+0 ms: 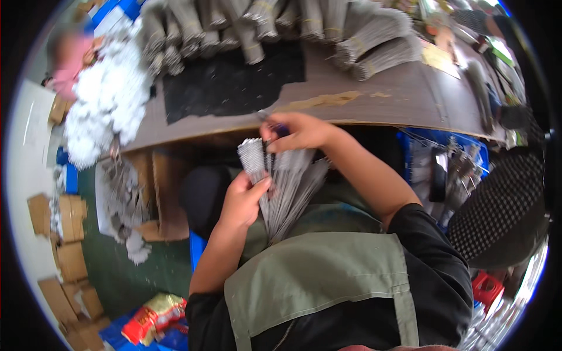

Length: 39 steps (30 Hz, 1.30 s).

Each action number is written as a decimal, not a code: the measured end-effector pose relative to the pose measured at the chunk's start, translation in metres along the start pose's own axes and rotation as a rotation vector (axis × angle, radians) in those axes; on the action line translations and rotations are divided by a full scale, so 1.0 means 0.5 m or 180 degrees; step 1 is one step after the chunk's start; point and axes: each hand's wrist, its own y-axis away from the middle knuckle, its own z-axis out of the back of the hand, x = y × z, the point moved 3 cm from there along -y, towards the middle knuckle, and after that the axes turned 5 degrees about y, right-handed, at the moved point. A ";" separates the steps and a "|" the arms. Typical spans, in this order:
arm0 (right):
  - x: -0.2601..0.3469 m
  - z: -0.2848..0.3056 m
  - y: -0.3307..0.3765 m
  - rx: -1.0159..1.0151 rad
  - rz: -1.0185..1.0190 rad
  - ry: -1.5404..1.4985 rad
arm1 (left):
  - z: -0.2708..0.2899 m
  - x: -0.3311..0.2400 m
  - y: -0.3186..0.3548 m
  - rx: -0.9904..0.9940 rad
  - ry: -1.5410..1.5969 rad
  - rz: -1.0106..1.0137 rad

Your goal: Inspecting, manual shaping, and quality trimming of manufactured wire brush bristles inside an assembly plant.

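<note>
My left hand (240, 200) is closed around part of a bundle of thin grey wires (285, 196), just below their pale, even ends. The bundle fans out over my lap, lower ends drawn together against the green apron (316, 272). Above it, my right hand (300, 131) is closed on a small hand tool (281, 130) with a dark purple handle and a metal tip. The tool's exact kind is hidden by the fingers. It is close to the wire ends; I cannot tell whether it touches them.
Several tied bundles of similar grey wires (377, 38) lie along the table's (333, 111) far side, some on a black mat (234, 88). A white fluffy heap (108, 99) is at left. A blue crate (483, 155) stands at right, cardboard boxes (71, 234) at far left. Another person (67, 64) is back left.
</note>
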 end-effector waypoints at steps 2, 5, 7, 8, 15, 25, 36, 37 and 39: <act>0.001 0.000 0.000 0.0095 -0.0097 -0.0161 | -0.003 -0.004 0.001 -0.0090 0.0004 0.0052; -0.012 -0.003 -0.008 0.0168 -0.0280 -0.0400 | 0.004 -0.004 0.004 -0.0154 -0.0050 0.0035; -0.016 -0.005 -0.012 0.0177 -0.0119 -0.0424 | 0.003 -0.007 0.004 -0.0179 -0.0101 0.0016; -0.017 -0.007 -0.012 0.0176 -0.0123 -0.0435 | 0.001 -0.009 0.004 -0.0173 -0.0132 0.0017; -0.011 -0.002 -0.001 -0.0048 -0.0185 -0.0739 | -0.002 -0.009 0.005 -0.0154 -0.0145 0.0005; -0.006 0.008 0.011 -0.0089 -0.0128 -0.0313 | -0.009 -0.017 0.010 -0.0233 -0.0188 -0.0047; -0.001 0.009 0.012 -0.0104 -0.0007 -0.0299 | -0.011 -0.014 0.013 -0.0202 0.0009 0.0259; 0.001 0.007 0.010 -0.0083 0.0023 -0.0289 | -0.010 -0.015 0.013 -0.0192 0.0007 0.0253; -0.001 0.006 0.005 -0.0173 0.0022 -0.0345 | -0.011 -0.012 0.012 0.0067 0.0048 0.0447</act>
